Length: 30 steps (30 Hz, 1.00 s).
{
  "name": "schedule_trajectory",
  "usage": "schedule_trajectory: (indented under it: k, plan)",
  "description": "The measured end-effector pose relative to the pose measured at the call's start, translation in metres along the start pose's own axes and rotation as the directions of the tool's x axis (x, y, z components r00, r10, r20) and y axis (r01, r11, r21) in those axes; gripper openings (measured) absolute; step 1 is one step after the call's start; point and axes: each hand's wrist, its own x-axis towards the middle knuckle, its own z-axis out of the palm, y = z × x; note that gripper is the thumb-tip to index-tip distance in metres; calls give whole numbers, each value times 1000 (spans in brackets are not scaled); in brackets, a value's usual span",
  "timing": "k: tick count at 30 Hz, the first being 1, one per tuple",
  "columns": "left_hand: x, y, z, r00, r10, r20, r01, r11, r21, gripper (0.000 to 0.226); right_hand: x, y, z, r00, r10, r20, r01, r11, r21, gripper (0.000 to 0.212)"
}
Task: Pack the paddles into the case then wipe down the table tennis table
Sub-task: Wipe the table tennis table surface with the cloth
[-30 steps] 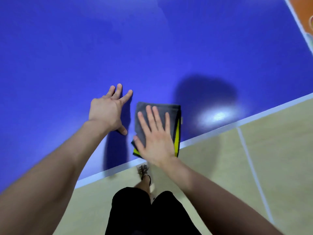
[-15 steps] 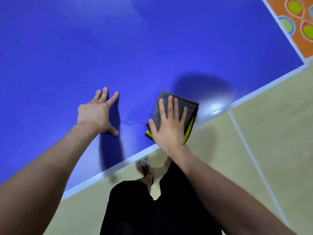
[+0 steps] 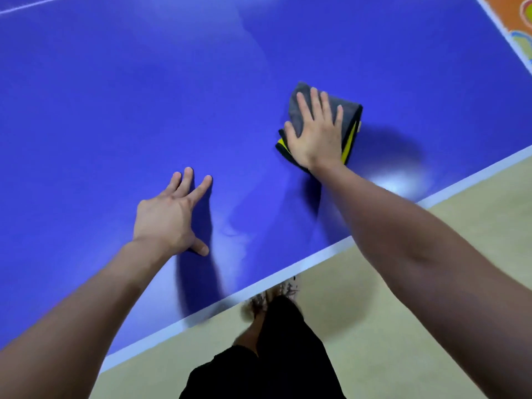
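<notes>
Two hands over one blue table (image 3: 115,110). Right hand (image 3: 316,136), fingers straight, presses flat on a folded grey-and-yellow cloth (image 3: 349,122) near the table's white edge. Left hand (image 3: 169,214), fingers spread, holds nothing and appears to rest on the surface. Cloth: soft, light, likely slides easily; best held under a flat palm. Paddles, case: not visible.

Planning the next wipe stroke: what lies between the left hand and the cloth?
In the head view, only bare blue table lies between the left hand and the cloth, which the right hand presses flat.
</notes>
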Motion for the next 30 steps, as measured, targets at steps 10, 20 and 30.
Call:
schedule_trajectory:
  k: [10, 20, 30]
  plan:
    - [-2, 5, -13, 1000, -2, 17, 3, 999, -38, 166, -141, -48, -17, 683, -709, 175, 692, 705, 158, 72]
    - [-1, 0, -41, 997, 36, 64, -28, 991, -129, 141, 111, -71, 18, 980, -196, 35, 196, 980, -9, 77]
    - [137, -83, -116, 964, -266, 6, 248, 893, -375, 123, 54, -37, 3, 378, -901, 214, 876, 423, 231, 73]
